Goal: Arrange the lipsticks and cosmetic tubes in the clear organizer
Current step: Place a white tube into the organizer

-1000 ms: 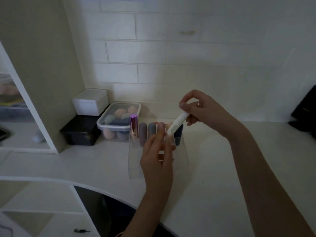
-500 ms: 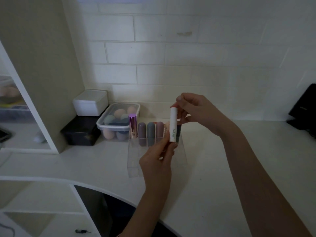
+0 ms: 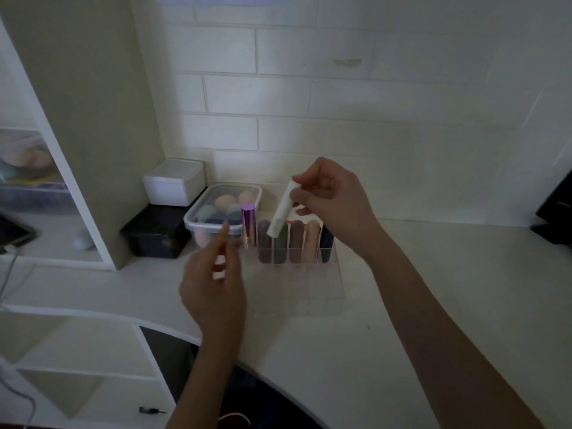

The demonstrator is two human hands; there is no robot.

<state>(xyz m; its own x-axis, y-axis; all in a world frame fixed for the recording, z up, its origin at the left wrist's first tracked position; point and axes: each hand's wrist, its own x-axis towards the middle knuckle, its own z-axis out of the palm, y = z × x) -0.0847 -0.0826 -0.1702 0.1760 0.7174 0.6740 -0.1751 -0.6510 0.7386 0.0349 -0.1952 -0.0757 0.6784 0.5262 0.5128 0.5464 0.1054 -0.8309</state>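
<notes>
so, far on the left i see a white shelf [image 3: 77, 212] standing on the white bench [image 3: 433, 305]. next to it a white box [image 3: 173, 182] sits on top of a black box [image 3: 156, 232]. just right of those is a clear tub [image 3: 216, 212] with a lid, and round soft sponges [image 3: 225, 201] in pink and blue are inside it.

my left hand [image 3: 213, 286] is up in the air in front of the tub. it looks blurry. its fingers are spread apart and it holds nothing.

then comes the clear organizer [image 3: 309, 283] on the bench. its back row is full of things standing up. from the left there is a shiny purple lipstick [image 3: 248, 226], then a dark purple tube [image 3: 264, 241], a dark green tube [image 3: 281, 247], a plum tube [image 3: 296, 241], a peach tube [image 3: 312, 241] and a dark blue tube [image 3: 327, 244]. the front slots of the organizer look bare.

above that row is a white tube [image 3: 282, 210]. it is tilted, with its low end just over the green tube and its top end up by my right hand [image 3: 334, 199]. my right hand is pinched shut on the top of the white tube, thumb and fingers together. i cannot tell if the white tube touches the ones under it.

at the far right edge there is a black thing [image 3: 555, 212] on the bench.
</notes>
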